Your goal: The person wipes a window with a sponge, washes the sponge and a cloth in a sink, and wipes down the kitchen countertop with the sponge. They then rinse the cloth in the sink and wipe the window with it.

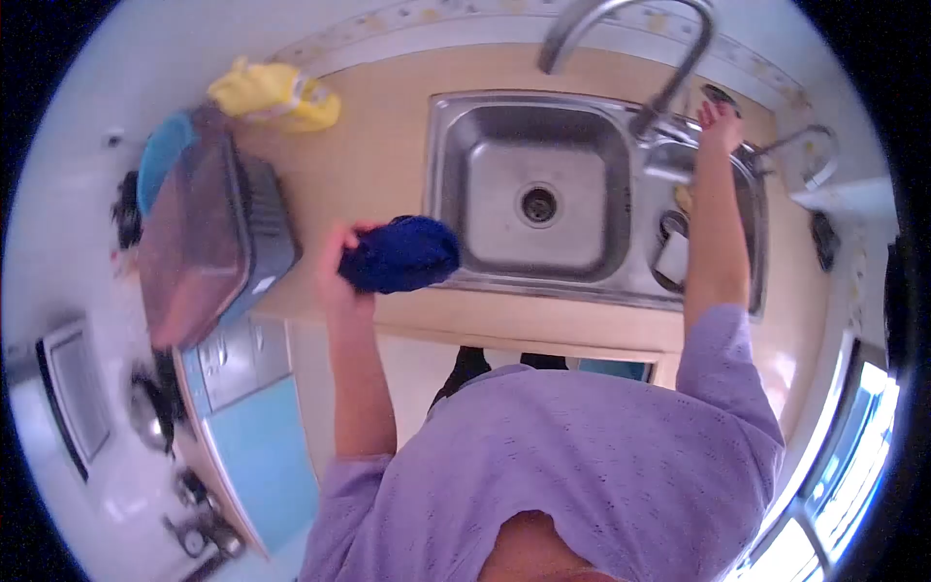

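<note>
Probably light and soft; better to hold blue cloth (402,255) by bunched end, as clamped in left hand (341,260). Cannot tell grip of right hand (721,128) near dark object (719,93).

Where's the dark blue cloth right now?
Head view, left of center: the dark blue cloth is in the left hand, at the near left corner of the metal sink.

Your double-bowl sink (465,233) looks like smooth, shiny metal, same with the gooseneck faucet (690,60). That navy cloth (402,255) you've got looks matt and kinda fuzzy.
</note>
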A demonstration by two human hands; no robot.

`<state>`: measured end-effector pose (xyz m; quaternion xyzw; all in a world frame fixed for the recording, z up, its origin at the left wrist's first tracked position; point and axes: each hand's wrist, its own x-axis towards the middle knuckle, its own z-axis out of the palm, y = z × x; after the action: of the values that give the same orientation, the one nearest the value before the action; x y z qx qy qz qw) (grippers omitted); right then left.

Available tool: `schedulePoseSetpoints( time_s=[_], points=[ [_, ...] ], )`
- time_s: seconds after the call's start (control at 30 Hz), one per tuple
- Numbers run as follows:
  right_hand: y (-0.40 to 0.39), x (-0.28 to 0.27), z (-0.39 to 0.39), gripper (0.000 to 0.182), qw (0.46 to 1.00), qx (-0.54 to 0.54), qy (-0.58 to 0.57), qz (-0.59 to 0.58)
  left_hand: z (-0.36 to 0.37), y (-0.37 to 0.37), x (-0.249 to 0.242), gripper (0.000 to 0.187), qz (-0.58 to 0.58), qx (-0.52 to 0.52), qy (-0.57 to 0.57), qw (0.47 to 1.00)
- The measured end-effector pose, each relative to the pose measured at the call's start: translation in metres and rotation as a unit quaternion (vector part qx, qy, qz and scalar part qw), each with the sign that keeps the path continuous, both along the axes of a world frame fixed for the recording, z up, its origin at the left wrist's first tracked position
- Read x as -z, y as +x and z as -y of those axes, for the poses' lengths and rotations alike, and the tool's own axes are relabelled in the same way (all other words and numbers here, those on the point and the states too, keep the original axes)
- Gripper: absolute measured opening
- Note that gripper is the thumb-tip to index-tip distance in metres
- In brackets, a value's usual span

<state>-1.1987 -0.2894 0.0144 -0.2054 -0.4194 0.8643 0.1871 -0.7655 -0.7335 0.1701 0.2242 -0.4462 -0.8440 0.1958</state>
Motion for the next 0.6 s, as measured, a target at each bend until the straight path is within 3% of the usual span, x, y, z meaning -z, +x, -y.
schedulePoseSetpoints(
  time_s=[0.03,0.07,0.2,0.3,0.37,0.43,0.6],
  points=[
    [-0.008,0.003,0.007,0.03,0.999,0.008,-0.029,-0.023,-0.005,-0.001,-0.002,0.024,0.0,0.0,0.014,1.0],
    [0.01,-0.03,0.039,0.028,0.997,0.072,-0.013,0.034,-0.008,-0.003,-0.002,0.024,0.009,-0.007,0.011,1.0],
    [-0.01,-0.018,0.046,0.013,0.999,-0.008,0.0,0.048,-0.019,-0.005,-0.006,0.027,0.046,-0.023,0.014,0.999],
    [-0.032,-0.002,0.033,0.015,0.994,-0.084,-0.007,0.072,-0.02,-0.007,0.002,0.028,0.041,-0.019,0.004,0.999],
    [-0.045,0.015,0.025,0.016,0.985,-0.137,0.074,0.074,-0.021,-0.009,0.005,0.028,0.035,-0.012,0.003,0.999],
    [-0.026,-0.012,0.049,0.014,0.987,-0.05,0.108,0.104,-0.022,-0.012,0.003,0.028,0.041,-0.009,0.008,0.999],
    [-0.037,0.004,0.038,0.015,0.996,-0.019,0.027,0.078,-0.026,-0.02,0.003,0.029,0.046,-0.011,0.011,0.999]
  ],
)
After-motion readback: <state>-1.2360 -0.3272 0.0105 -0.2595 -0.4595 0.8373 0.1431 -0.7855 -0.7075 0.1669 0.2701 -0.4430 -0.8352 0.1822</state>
